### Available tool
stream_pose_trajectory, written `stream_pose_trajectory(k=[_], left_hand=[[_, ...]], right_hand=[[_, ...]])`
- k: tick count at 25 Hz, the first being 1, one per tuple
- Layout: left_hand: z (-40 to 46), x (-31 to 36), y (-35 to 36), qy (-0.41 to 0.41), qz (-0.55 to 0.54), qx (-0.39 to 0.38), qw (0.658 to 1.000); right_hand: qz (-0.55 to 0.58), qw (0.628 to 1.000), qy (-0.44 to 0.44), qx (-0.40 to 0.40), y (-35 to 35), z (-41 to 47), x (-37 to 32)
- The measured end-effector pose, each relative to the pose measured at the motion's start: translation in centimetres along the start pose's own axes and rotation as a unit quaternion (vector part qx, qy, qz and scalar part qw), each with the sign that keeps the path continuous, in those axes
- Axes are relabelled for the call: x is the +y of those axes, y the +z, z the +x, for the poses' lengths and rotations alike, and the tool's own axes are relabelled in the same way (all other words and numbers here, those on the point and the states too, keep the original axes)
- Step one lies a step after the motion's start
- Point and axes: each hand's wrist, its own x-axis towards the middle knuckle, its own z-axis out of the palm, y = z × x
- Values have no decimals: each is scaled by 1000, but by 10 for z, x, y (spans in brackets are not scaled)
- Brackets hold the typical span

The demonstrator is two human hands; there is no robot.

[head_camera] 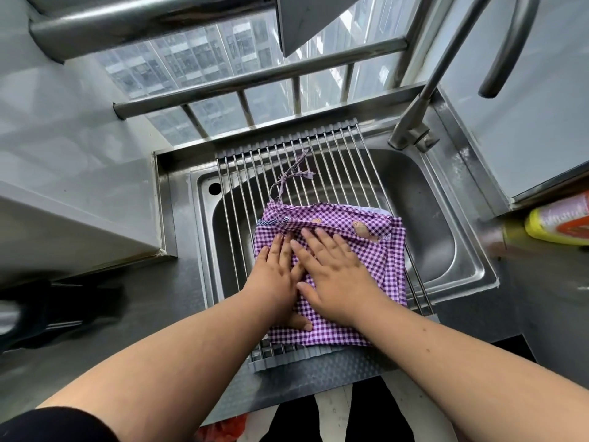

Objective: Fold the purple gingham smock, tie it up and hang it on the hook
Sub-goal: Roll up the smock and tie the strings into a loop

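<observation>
The folded smock [331,272] is pressed flat on the rack [318,161] by the left hand [274,275] and right hand [334,275], fingers straight. Its ties [291,177] are seen beyond the fingertips, nearer to the left hand.

A steel sink [471,269] is spanned by a roll-up rack of metal rods [255,173], reaching from its far edge to its near edge. The folded purple gingham smock [379,266] is laid flat on the rack's near right part, its ties [293,173] trailing toward the far edge.
</observation>
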Motion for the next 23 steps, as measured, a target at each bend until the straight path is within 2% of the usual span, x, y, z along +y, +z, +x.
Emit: stream_pose_trajectory(k=[2,6,9,11,14,16,18,20,23], left_hand=[[0,0,0,-6,-14,0,1000],[-5,-3,-5,-1,-39,5,999],[-8,-4,-7,-7,-50,2,999],[-11,-5,-9,-7,-56,10,998],[-17,-13,-12,19,-65,47,997],[-24,-25,-14,79,-53,94,991],[-32,-37,-11,162,-38,134,977],[-44,-47,-5,213,-38,130,968],[-56,-57,9,209,-67,86,972]], right_hand=[[24,999,30,-5,5,17,4],[-20,992,122,-6,10,14,62],[-24,987,156,-18,-2,4,83],[-20,992,125,16,-8,-8,73],[-52,994,-78,62,0,-44,44],[-98,981,-167,27,10,-65,36],[-98,984,-146,-20,13,-73,39],[-87,988,-120,-34,10,-75,44],[-69,992,-86,-55,4,-75,46]])
